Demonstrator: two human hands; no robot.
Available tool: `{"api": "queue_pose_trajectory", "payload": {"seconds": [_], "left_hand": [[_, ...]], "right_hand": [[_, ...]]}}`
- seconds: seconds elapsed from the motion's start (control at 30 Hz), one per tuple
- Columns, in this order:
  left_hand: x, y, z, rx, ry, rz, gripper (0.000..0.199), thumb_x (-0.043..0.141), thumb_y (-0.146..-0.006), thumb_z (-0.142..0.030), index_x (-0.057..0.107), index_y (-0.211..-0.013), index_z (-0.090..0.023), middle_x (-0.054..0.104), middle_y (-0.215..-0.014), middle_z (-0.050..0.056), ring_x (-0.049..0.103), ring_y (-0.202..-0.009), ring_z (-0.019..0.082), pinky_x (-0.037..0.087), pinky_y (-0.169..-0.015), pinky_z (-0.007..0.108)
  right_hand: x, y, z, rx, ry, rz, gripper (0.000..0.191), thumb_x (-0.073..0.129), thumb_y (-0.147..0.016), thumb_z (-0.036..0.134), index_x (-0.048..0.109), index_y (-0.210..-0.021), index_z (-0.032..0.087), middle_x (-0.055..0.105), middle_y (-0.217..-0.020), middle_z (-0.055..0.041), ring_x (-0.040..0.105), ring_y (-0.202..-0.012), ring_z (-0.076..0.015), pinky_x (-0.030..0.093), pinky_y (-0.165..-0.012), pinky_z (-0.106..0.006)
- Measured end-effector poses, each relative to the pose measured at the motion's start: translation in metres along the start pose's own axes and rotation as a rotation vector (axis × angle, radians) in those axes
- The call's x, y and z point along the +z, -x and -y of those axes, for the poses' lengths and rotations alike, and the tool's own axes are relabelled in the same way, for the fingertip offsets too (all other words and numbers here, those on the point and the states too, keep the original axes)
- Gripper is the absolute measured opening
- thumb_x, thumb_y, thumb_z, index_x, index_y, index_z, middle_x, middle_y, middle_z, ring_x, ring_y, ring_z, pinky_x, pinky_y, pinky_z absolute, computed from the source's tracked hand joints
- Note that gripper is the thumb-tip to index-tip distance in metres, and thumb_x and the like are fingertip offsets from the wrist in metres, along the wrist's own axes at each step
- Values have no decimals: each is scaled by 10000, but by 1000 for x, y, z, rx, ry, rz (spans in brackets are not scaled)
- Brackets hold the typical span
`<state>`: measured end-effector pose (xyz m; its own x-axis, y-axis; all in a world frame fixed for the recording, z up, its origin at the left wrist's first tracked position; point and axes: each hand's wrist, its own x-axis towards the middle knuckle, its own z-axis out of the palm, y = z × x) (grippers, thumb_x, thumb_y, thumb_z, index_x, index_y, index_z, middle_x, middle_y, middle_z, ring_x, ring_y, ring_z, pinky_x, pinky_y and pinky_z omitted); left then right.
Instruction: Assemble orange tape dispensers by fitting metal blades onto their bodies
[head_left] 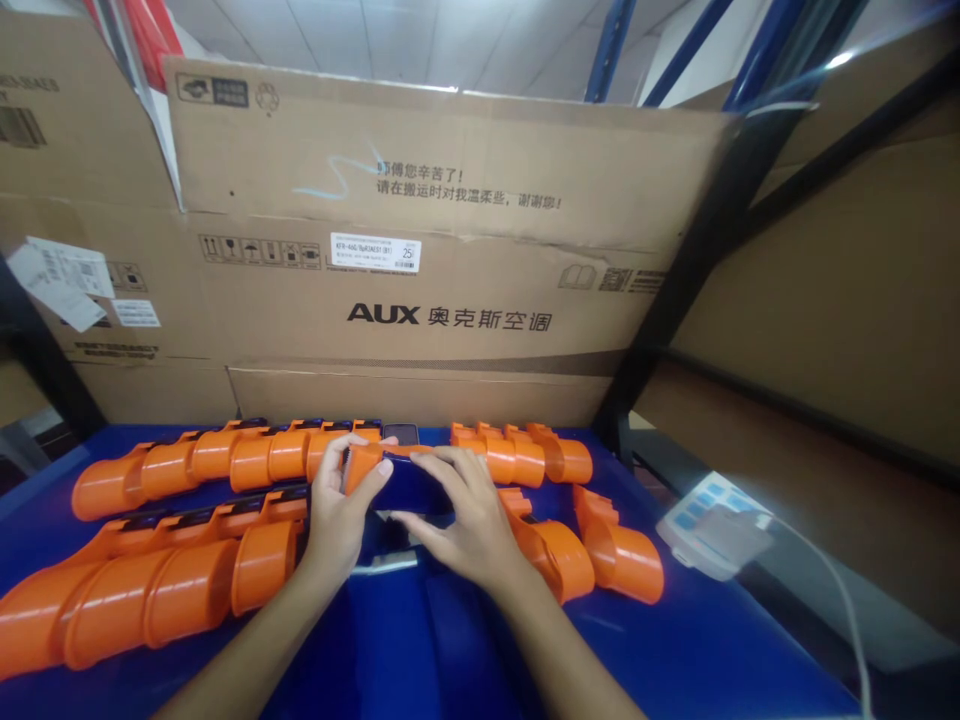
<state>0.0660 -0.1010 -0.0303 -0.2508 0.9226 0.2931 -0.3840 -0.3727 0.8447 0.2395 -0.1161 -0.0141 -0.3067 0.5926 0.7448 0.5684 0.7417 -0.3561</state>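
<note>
My left hand [339, 505] is closed around the left end of an orange plastic part [364, 466], its thumb lying over the near side. The piece has a ridged edge at its left end and a dark face towards me. My right hand [474, 515] curls its fingertips over the right end of the same part, with the thumb lower down and apart from the fingers. Rows of orange cup-shaped plastic parts [191, 590] with dark tops lie to the left. More orange parts [624, 560] lie to the right. The underside of the held part is hidden.
The blue table [705, 655] carries the rows. Behind it stands a large cardboard sheet [465, 270] printed AUX. A small dark rectangular object [400, 434] sits at the back. On the right hangs a white power strip [712, 525] with a charger and cable, beside a dark rack post [675, 270].
</note>
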Motion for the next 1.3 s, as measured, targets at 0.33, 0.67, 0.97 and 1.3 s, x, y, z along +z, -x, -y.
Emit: {"api": "queue_pose_trajectory", "payload": {"seconds": [0.33, 0.67, 0.97, 1.3], "left_hand": [[-3, -2, 7, -144, 152, 161, 566, 805, -802, -451, 674, -1303, -220, 721, -1282, 107, 638, -1243, 288, 484, -1051, 366], [1, -4, 4, -281, 148, -51, 460, 881, -718, -413, 728, -1086, -185, 780, -1029, 55, 728, -905, 212, 558, -830, 307], [-4, -15, 2, -287, 283, -204, 405, 879, -702, -358, 723, -1022, -164, 763, -931, 29, 710, -807, 182, 560, -838, 330], [-1, -17, -4, -246, 164, -120, 516, 828, -730, -575, 721, -1028, -167, 742, -887, 41, 696, -787, 197, 535, -721, 302]], "right_hand": [[9, -6, -5, 563, -581, -112, 405, 555, -964, 599, 699, -1002, 222, 728, -876, -41, 695, -822, -248, 562, -770, -379], [11, 1, 3, 524, -519, 117, 533, 385, -1034, 604, 616, -1301, 204, 670, -1285, -112, 617, -1199, -284, 484, -1028, -438], [-8, -1, 6, -61, -258, 298, 848, 776, -851, 451, 341, -1564, 303, 456, -1515, -124, 529, -1353, -300, 471, -1111, -452], [0, 4, 7, -44, -160, 316, 704, 745, -891, 440, 445, -1522, 346, 412, -1527, -111, 576, -1295, -285, 540, -1042, -424]]}}
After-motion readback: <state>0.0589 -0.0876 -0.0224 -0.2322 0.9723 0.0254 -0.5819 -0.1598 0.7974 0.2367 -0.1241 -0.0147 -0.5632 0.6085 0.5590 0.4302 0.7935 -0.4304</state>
